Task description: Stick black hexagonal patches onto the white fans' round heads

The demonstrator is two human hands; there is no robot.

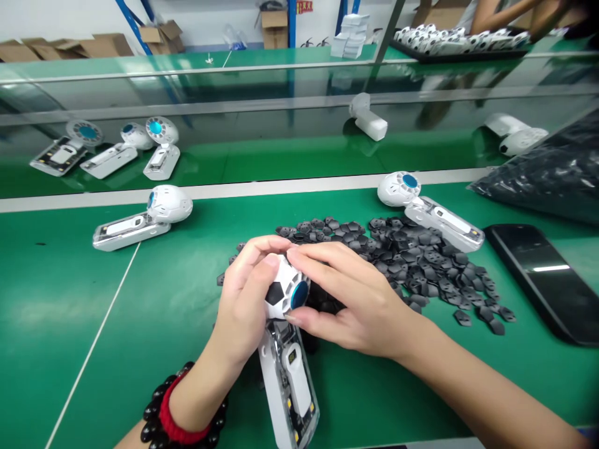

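Your L grip [243, 293] and R grip [360, 299] are both clamped on the white ball head [283, 288] of a clear-backed handheld unit [287, 386], body running twd you. Black hex patches [421, 268] are heaped just past the grip on the green counter [79, 312], w/ another unit [430, 212] beyond them and a black phone [543, 280] to the R.

My single camera rides on the person's head. It looks forward and down at the table [84, 324], close behind the left hand [241, 305] and right hand [360, 299].
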